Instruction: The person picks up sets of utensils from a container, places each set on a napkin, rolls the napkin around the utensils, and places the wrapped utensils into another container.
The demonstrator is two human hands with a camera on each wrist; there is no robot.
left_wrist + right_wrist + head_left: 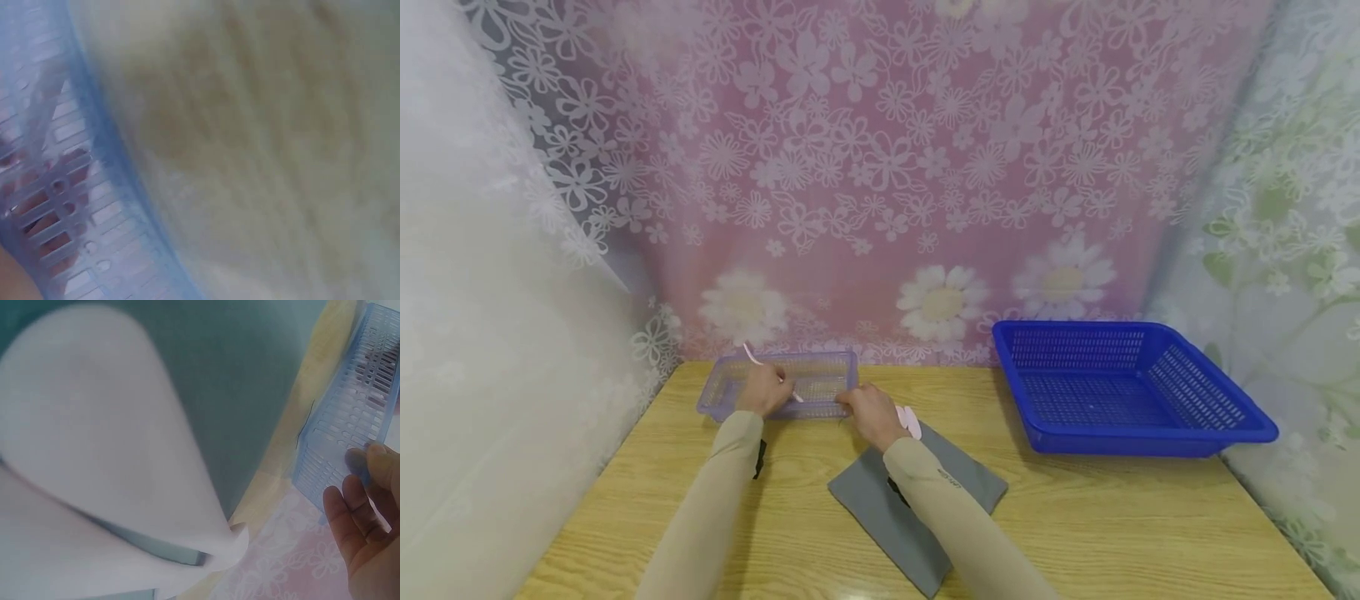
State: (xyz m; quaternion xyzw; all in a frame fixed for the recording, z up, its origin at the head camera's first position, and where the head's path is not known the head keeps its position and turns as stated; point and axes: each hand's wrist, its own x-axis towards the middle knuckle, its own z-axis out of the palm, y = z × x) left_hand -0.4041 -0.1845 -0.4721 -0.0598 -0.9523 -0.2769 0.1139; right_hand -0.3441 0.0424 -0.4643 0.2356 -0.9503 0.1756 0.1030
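A clear lavender plastic basket (823,385) with slotted walls stands at the back left of the table. My left hand (765,390) is inside it, fingers curled round a thin pale pink strip (751,353) whose ends show on both sides of the fist. Through the slotted wall (106,212), the left wrist view shows parts of fingers. At the basket's near right corner, my right hand (872,414) pinches the wall between thumb and finger (381,464). Close by the right wrist, a pale pink two-lobed thing (908,422) overlaps a folded grey cloth (880,500).
On the right of the wooden table (1075,525) stands a large blue slotted basket (1150,442). Flowered curtains hang behind the table (850,208) and along both sides.
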